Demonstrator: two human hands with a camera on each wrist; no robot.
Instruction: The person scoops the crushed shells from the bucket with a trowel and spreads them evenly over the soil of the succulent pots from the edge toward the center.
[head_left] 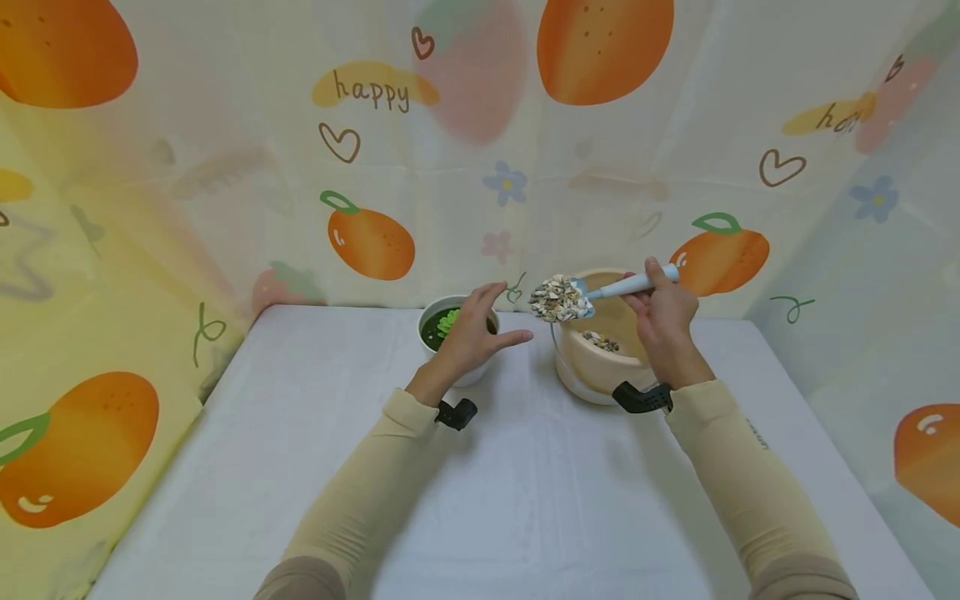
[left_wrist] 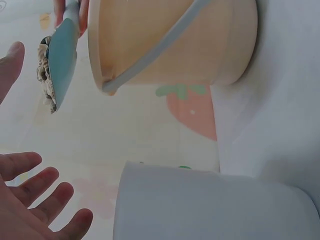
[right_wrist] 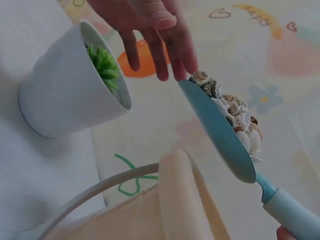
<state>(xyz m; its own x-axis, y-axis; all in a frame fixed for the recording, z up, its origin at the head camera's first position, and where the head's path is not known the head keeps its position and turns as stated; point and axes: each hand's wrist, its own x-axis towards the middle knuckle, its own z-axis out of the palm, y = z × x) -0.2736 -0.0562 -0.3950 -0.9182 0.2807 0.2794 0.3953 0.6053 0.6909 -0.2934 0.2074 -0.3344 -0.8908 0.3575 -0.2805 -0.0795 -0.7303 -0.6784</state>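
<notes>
My right hand grips the pale handle of a small blue trowel, raised over the rim of a peach bucket. Small seashells are heaped on its blade. More shells lie inside the bucket. To the left, my left hand is held with fingers spread, above and beside a white pot, holding nothing. In the pot sits a green succulent, partly hidden by that hand in the head view.
The bucket's grey handle hangs down its side. Both containers stand near the back of a white-covered table. Close behind them rises a printed cloth backdrop, which also runs along both sides.
</notes>
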